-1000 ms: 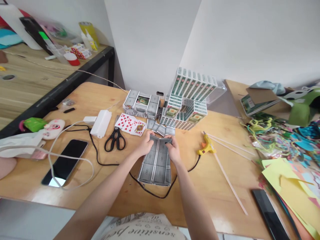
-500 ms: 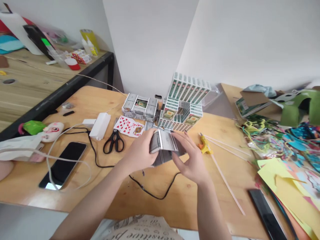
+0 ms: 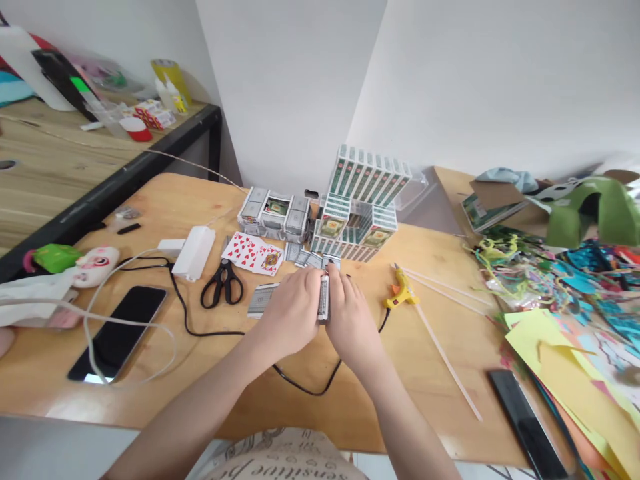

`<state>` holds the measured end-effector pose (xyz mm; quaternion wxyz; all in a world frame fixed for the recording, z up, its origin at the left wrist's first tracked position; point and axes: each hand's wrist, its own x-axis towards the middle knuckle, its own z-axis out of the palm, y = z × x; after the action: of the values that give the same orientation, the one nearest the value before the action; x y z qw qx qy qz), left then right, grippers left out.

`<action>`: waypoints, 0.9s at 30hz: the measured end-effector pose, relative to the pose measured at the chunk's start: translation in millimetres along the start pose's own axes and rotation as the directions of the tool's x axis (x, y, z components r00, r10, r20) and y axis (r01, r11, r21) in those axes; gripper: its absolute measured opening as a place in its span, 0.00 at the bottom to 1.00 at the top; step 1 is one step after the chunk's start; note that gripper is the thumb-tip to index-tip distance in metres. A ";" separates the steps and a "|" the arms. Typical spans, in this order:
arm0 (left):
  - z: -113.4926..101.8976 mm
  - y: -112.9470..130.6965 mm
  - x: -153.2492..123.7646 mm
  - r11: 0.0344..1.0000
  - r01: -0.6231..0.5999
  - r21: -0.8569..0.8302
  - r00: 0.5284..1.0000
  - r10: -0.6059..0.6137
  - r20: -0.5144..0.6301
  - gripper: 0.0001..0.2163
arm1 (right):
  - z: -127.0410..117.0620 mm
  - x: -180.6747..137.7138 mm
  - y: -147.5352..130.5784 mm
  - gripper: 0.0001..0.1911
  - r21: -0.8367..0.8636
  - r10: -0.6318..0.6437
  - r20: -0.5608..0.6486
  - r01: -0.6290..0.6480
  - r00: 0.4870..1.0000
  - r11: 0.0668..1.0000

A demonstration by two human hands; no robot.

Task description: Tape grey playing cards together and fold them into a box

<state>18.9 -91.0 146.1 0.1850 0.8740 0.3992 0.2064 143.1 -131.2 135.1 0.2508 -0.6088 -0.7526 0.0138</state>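
My left hand (image 3: 296, 305) and my right hand (image 3: 349, 313) press together above the table, both closed on a small piece made of grey-backed playing cards (image 3: 324, 301). Most of it is hidden between the fingers; only a narrow patterned strip shows. Partly behind my left hand lie more grey-backed cards (image 3: 261, 300). Beyond the hands, small folded cards (image 3: 314, 261) lie on the wood. Fanned heart cards (image 3: 253, 254) lie face up to the left. Behind them stand a boxy structure of grey cards (image 3: 274, 215) and an assembly of green-and-white card boxes (image 3: 357, 207).
Black scissors (image 3: 223, 283), a white power adapter (image 3: 195, 253) and a phone (image 3: 123, 330) lie to the left. On the right are a yellow glue gun (image 3: 400, 293), glue sticks (image 3: 450, 363), a black case (image 3: 526, 420) and piled coloured paper (image 3: 570, 360). A black cord (image 3: 310, 392) crosses the front.
Both hands have come together and closed around the card piece, which was a larger, partly unfolded shape. Grey-backed cards now show on the table beside my left hand. The view has shifted slightly.
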 end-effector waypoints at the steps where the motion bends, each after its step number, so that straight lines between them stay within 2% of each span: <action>1: -0.5 1.1 0.2 1.000 -0.001 0.020 1.000 0.000 0.007 0.18 | -2.0 0.7 -0.7 0.27 -0.032 -0.015 0.009 0.016 1.000 0.999; 8: 5.2 10.2 0.1 0.993 0.022 0.115 1.000 -0.021 -0.013 0.08 | -9.2 3.2 -12.2 0.21 -0.186 -0.011 0.014 0.013 1.000 0.983; 12: 11.4 14.8 2.9 0.992 -0.011 0.129 1.000 0.012 -0.002 0.09 | -11.2 3.3 -7.8 0.16 -0.189 0.030 0.060 -0.018 0.998 0.982; 15: 10.3 14.3 3.0 0.995 -0.065 0.078 0.998 0.067 -0.021 0.18 | -14.6 1.5 8.7 0.20 -0.024 0.027 0.058 -0.026 0.998 0.999; 18: 0.7 -0.6 -4.5 0.998 -0.059 0.011 0.996 0.060 -0.065 0.30 | -15.1 -4.2 33.6 0.27 0.276 0.139 0.048 -0.147 0.989 0.950; 20: -6.3 -21.5 -13.3 0.999 0.023 -0.044 0.998 -0.026 -0.052 0.33 | -8.8 -10.1 51.3 0.30 0.454 0.278 0.071 -0.279 0.958 0.846; 23: -5.9 -60.3 -26.3 0.951 0.217 -0.221 0.976 -0.216 0.029 0.25 | 14.3 -19.9 72.0 0.26 0.563 0.436 0.203 -0.469 0.877 0.681; 25: 4.6 -82.5 -31.5 0.829 0.323 -0.456 0.942 -0.329 0.068 0.22 | 34.7 -25.4 79.2 0.23 0.567 0.489 0.282 -0.555 0.825 0.609; 27: 20.3 -97.8 -33.1 0.687 0.390 -0.614 0.894 -0.443 0.072 0.18 | 53.4 -28.5 81.7 0.21 0.583 0.494 0.284 -0.557 0.822 0.591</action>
<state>-51.2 -59.9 74.1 0.4835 0.6429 0.5051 0.3127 200.2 -121.3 51.5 0.3932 -0.6778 -0.4976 0.3721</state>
